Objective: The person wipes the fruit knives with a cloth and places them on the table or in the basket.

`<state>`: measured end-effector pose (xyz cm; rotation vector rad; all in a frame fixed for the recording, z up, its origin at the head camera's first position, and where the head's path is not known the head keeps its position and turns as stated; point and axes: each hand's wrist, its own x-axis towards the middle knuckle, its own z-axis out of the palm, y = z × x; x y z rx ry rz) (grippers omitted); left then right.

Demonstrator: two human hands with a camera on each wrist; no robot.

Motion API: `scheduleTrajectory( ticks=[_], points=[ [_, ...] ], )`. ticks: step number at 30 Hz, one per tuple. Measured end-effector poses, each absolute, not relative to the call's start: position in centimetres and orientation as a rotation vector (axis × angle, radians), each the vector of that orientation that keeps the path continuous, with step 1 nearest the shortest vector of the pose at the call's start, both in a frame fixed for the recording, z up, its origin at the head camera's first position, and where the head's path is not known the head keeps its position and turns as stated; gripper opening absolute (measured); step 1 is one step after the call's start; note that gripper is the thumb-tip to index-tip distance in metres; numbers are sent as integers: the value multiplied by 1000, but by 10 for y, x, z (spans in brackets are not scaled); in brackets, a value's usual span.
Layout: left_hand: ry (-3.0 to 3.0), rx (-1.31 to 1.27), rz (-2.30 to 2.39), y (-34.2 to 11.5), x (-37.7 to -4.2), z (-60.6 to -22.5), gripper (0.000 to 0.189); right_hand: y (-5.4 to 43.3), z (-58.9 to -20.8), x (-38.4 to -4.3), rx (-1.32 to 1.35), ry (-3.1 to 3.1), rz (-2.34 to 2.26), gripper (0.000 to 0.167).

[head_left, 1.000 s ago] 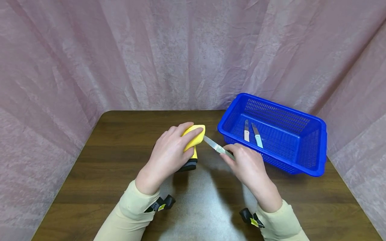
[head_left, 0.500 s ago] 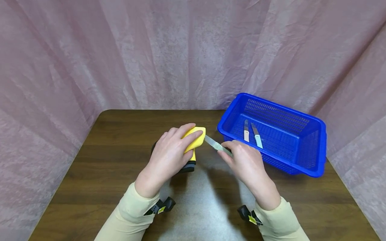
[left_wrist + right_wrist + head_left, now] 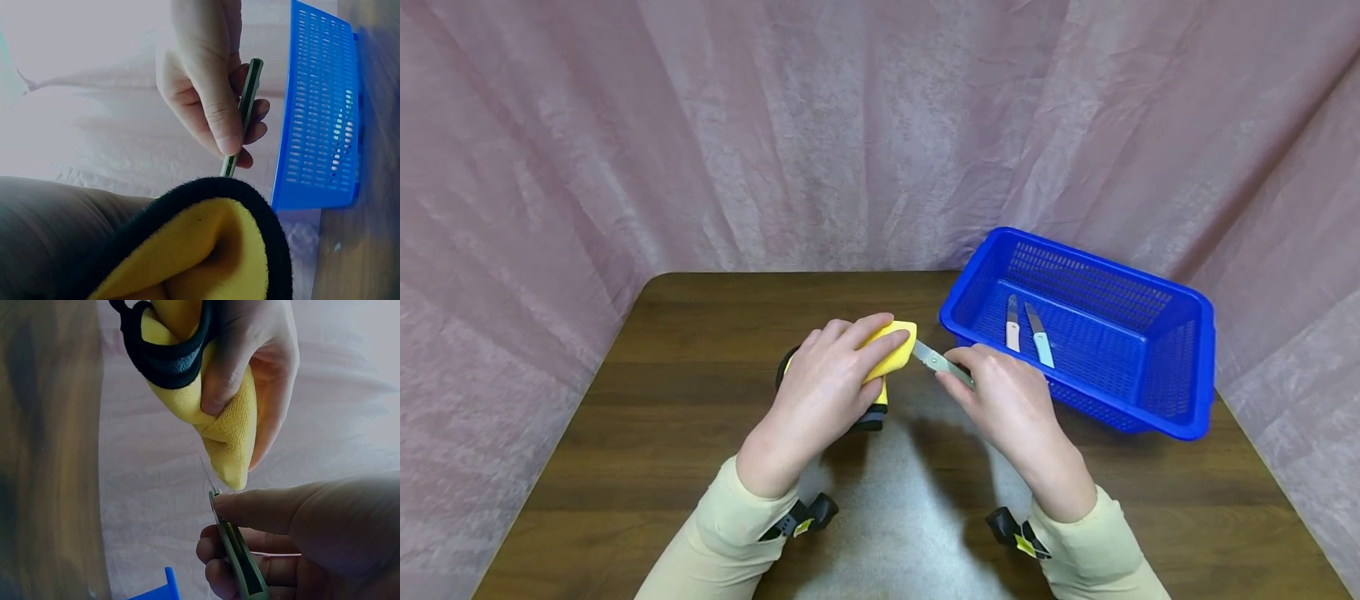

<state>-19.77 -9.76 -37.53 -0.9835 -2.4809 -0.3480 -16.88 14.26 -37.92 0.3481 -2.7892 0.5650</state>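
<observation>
My left hand (image 3: 827, 379) grips a folded yellow cloth (image 3: 893, 350) with a black and grey edge, thumb on the near side and fingers over the top. In my right hand (image 3: 1015, 400) is a folding knife (image 3: 936, 360) with a pale green handle, pinched between thumb and fingers. Its blade is out and points left at the cloth's end. The right wrist view shows the blade (image 3: 208, 475) beside the cloth's tip; whether they touch I cannot tell. From the left wrist view, the cloth's dark border (image 3: 206, 186) hides the blade.
A blue perforated basket (image 3: 1172, 421) stands at the right on the brown wooden table (image 3: 700, 333). Inside it lie a folding knife with a pinkish-white handle (image 3: 1012, 336) and one with a light blue handle (image 3: 1042, 348). A pink curtain (image 3: 820, 150) hangs behind the table.
The cloth and left hand have shifted slightly right and nearer. The right hand has moved a little left and up with the knife, so less of the blade shows past the cloth.
</observation>
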Motion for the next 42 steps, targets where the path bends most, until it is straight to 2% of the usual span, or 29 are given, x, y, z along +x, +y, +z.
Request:
scheduleTrajectory(
  ticks=[13,42],
  points=[
    [-2473,-1028,-330,-95,-194,-375,63,144,-379,-166,375,-2776,554,19],
    [-2412,-1062,-220,-93,-190,-377,62,142,-378,-163,449,-2712,525,15]
  ],
)
